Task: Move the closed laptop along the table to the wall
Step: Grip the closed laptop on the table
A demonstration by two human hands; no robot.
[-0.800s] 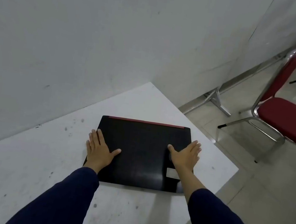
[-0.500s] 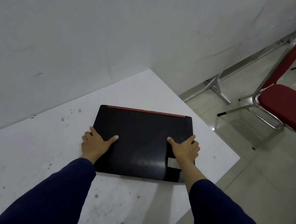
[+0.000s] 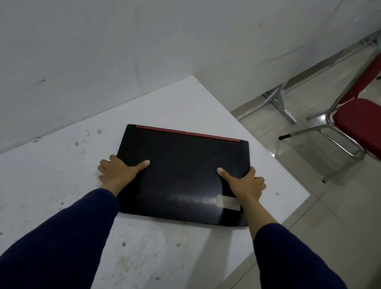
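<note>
A closed black laptop [image 3: 182,165] with a red strip along its far edge and a pale sticker near its right front corner lies flat on the white table [image 3: 61,200]. My left hand [image 3: 118,171] grips its left edge, thumb on the lid and fingers curled around the side. My right hand [image 3: 244,184] holds the right edge the same way. A grey wall [image 3: 102,35] rises behind the table; a strip of bare tabletop separates the laptop's far left corner from it.
The table's right edge [image 3: 297,207] runs close beside the laptop, with tiled floor below. A red chair [image 3: 371,127] with a chrome frame stands on the floor at the right. A metal leg bracket [image 3: 279,102] sits by the wall's base.
Both hands slid from flat on the lid out to the laptop's side edges and closed around them. The laptop lies in about the same spot on the table.
</note>
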